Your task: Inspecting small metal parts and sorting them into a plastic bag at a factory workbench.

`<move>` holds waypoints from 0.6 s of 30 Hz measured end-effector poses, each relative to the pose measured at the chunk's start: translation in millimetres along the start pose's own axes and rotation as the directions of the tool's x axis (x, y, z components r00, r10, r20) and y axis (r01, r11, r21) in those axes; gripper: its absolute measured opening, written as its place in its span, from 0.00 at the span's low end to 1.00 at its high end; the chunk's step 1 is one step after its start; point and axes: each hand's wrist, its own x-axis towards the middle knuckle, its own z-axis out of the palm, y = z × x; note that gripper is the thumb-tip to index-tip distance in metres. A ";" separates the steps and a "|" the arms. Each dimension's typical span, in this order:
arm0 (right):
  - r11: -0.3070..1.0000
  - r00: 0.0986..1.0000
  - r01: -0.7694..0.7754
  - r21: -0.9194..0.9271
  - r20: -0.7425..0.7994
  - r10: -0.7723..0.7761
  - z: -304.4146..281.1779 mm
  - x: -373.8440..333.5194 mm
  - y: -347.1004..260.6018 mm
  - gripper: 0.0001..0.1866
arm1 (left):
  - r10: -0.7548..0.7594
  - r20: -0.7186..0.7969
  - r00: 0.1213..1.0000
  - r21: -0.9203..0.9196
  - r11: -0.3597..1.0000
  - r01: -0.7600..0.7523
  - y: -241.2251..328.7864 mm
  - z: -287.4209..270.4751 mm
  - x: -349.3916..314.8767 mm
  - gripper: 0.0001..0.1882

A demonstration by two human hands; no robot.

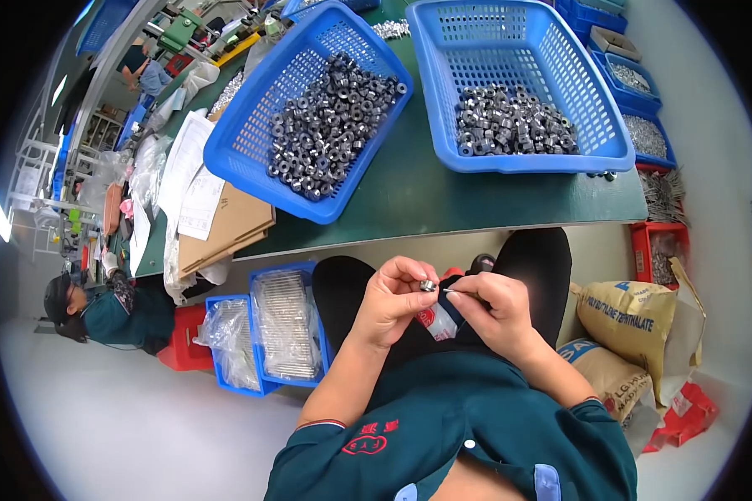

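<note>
The small silver metal ring nut (428,285) sits pinched in your left hand (395,299) fingertips, above your lap — rigid, dense for its size, probably slick, so hold it by its outer rim. Your right hand (486,307) is closed on a thin pin-like tool, tip just beside the nut. Beyond, on the green table (409,196), two blue plastic baskets (251,154) hold heaps of similar nuts.
</note>
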 end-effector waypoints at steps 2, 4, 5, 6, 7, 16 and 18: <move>1.000 0.999 0.024 -0.002 0.031 -0.023 5.2 -3.8 2.3 0.06 | -0.006 0.009 1.000 0.012 1.000 0.006 -2.3 0.9 -5.6 0.16; 1.000 0.999 0.015 -0.018 0.039 -0.014 7.0 -7.9 1.7 0.06 | -0.007 0.004 1.000 0.026 1.000 0.007 -1.7 3.0 -10.1 0.14; 1.000 0.999 0.006 -0.029 0.044 -0.004 7.6 -10.4 1.1 0.06 | -0.006 0.002 1.000 0.022 1.000 0.006 -1.7 2.2 -13.4 0.14; 1.000 0.999 0.005 -0.031 0.047 -0.003 6.6 -11.3 -0.1 0.06 | -0.005 -0.023 1.000 0.083 0.997 0.007 -1.6 1.2 -16.1 0.14; 0.988 0.995 0.078 -0.136 0.066 -0.070 4.5 -11.5 -1.8 0.06 | -0.003 -0.047 0.999 0.143 0.990 0.010 -2.1 1.0 -17.9 0.13; 0.743 0.833 -0.553 0.377 0.274 0.480 6.2 -24.2 -4.8 0.09 | 0.153 0.040 0.987 0.527 0.836 -0.151 0.3 5.4 -23.0 0.09; 0.331 0.611 -0.772 0.542 0.491 0.621 3.1 -22.7 -5.6 0.09 | 0.178 0.069 0.982 0.607 0.773 -0.183 -0.3 0.9 -25.9 0.10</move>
